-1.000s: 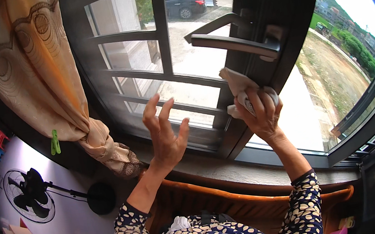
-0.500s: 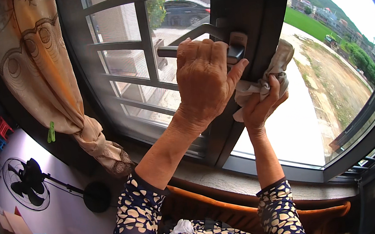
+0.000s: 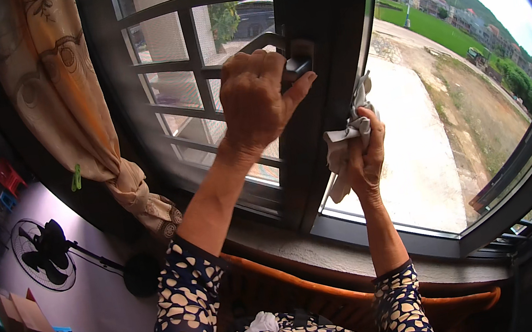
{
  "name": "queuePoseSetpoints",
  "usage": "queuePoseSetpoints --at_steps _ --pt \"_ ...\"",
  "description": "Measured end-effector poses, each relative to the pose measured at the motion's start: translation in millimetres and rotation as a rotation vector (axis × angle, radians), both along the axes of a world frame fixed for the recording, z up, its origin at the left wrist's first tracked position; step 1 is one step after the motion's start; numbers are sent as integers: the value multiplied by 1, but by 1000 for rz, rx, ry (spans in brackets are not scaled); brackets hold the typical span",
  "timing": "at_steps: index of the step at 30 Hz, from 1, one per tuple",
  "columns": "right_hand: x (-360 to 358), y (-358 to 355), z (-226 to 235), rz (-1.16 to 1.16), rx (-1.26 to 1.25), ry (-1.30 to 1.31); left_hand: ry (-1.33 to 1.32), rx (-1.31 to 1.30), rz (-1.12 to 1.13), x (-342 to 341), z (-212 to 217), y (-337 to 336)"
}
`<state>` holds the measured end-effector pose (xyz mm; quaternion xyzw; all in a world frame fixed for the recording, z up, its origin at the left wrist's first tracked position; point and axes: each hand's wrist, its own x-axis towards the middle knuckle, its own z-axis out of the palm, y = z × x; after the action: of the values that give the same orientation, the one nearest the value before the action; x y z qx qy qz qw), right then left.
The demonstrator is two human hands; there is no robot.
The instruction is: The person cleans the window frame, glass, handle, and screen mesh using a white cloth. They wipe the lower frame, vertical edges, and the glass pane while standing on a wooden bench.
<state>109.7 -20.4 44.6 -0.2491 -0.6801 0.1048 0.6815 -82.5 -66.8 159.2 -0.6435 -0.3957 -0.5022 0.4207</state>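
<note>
My left hand (image 3: pixel 252 100) is closed round the dark handle (image 3: pixel 299 65) of a black-framed window sash (image 3: pixel 333 2), its thumb stretched out to the right. Behind that hand, the sash shows a barred grid and mesh. A crumpled pale grey cloth (image 3: pixel 339 149) is gripped in my right hand (image 3: pixel 370 159), lower and to the right. The cloth lies against the sash's right edge, beside the open gap. Part of it is hidden by my fingers.
A knotted beige curtain (image 3: pixel 56 79) with a green clip (image 3: pixel 76 177) hangs at left. Below the stone sill (image 3: pixel 278 258) stands a wooden bench back (image 3: pixel 308 281). A black fan (image 3: pixel 46 255) and a cardboard box (image 3: pixel 27 318) are at lower left. Fields and a hill lie outside.
The sash has shifted left, with my left hand still on its handle, and more of the outdoors shows. My right hand and the cloth have moved slightly left and down along its edge.
</note>
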Motion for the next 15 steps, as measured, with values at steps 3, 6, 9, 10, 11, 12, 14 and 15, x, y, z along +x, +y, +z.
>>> queuePoseSetpoints --at_steps 3,6,9,10,11,12,14,15 --pt "9 -7 -8 24 -41 -77 67 -24 -32 -12 7 0" --pt "15 -15 -16 -11 -47 -145 85 -92 -16 -14 13 0" --pt "15 -25 -21 -43 -3 -177 126 -110 -25 -16 16 4" --pt "15 -28 -25 -37 -20 -178 153 -121 -22 -19 18 5" --pt "15 -31 -29 -31 -36 -178 179 -131 -18 -22 20 4" --pt "16 -34 -32 -30 -42 -183 197 -124 -9 -24 23 1" --pt "25 -39 -39 -47 -62 -199 229 -116 -11 -23 23 0" --pt "29 -43 -44 -59 -58 -206 244 -90 -14 -24 22 -2"
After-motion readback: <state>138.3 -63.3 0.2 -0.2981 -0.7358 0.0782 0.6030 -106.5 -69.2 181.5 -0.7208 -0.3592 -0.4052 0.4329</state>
